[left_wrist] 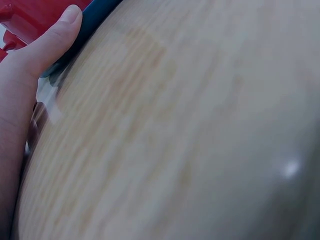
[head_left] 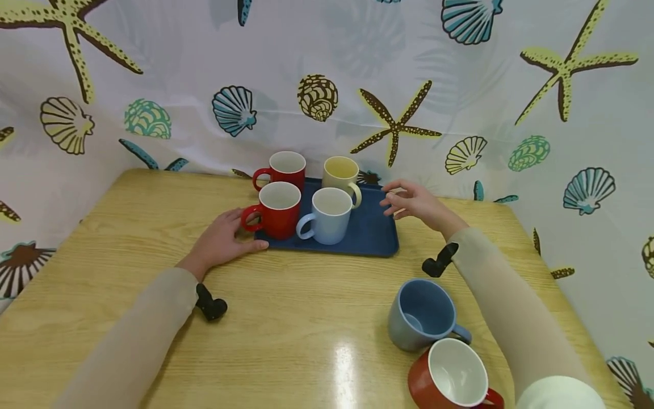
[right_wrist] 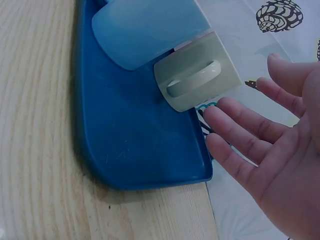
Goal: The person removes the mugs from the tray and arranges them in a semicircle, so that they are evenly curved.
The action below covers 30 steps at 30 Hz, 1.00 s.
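Note:
A dark blue tray [head_left: 375, 227] lies at the back of the table. On it stand two red mugs, the front red mug [head_left: 280, 213] and the rear red mug [head_left: 288, 165], beside a light blue mug [head_left: 331, 218] and a pale yellow mug [head_left: 339, 173]. My left hand [head_left: 221, 238] is at the tray's left end, its thumb [left_wrist: 55, 42] stretched along the rim; its other fingers are partly hidden behind the front red mug's handle. Beyond the tray's right end, my right hand [head_left: 416, 204] hovers with spread, relaxed fingers and holds nothing. The yellow mug [right_wrist: 197, 75] is nearest to it in the right wrist view.
Near the right forearm, a grey-blue mug [head_left: 421, 315] stands on the wooden table [head_left: 286, 329]. An orange-red mug [head_left: 449, 375] with a white inside sits against it, closer to me. A shell-and-starfish patterned cloth [head_left: 276, 51] hangs behind and beside the table.

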{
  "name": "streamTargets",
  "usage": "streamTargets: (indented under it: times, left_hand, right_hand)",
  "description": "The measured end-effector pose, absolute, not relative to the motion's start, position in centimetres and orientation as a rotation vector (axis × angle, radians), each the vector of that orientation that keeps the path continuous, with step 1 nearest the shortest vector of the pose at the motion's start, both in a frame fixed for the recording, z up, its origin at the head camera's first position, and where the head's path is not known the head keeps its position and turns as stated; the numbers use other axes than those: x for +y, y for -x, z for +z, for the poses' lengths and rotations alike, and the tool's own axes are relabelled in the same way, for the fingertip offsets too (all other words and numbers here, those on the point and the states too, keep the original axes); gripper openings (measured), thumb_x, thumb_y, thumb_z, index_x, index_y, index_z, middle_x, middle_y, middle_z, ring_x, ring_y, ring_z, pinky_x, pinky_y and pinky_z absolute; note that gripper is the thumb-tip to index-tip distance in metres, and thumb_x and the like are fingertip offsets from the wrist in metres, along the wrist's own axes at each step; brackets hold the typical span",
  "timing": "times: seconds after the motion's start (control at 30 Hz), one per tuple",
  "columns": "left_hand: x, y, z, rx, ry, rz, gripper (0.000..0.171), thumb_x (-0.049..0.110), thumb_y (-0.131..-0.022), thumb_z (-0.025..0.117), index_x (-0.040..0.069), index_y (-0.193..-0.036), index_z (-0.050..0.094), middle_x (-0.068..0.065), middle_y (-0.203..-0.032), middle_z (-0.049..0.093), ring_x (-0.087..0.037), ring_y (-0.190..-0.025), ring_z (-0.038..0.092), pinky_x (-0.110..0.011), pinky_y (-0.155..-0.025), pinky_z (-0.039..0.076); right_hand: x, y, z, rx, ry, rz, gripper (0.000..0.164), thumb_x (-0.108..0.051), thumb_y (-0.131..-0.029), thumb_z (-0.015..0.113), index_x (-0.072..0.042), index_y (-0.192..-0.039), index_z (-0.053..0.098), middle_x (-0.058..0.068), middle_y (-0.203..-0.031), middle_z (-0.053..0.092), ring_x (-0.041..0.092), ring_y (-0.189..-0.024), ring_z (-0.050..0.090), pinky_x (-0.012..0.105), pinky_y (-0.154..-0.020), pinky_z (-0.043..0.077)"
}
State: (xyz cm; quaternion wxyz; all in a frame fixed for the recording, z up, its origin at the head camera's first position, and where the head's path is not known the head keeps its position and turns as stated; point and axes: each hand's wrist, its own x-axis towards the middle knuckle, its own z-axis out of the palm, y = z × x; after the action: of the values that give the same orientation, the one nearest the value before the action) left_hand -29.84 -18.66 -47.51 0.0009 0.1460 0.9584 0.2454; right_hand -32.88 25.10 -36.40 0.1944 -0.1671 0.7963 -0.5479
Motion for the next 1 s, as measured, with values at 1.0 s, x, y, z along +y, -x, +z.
streamTargets:
  times: [1.0]
  left_hand:
    - [-18.9,29.7,-47.3,3.005,-0.422,0.786,0.100,0.077,-0.066,0.058,0.011,-0.139,0.043,-0.015,-0.146,0.031,-0.038,-0.134,0.021,-0.062,-0.100,0.027]
  right_hand:
    - [18.9,35.8,-38.8,2.216,0.219,-1.382,0.041,-0.025,-0.099,0.045,-0.005,-0.134,0.035,0.029,-0.118,0.056,0.039,-0.099,0.060,0.049,-0.084,0.049]
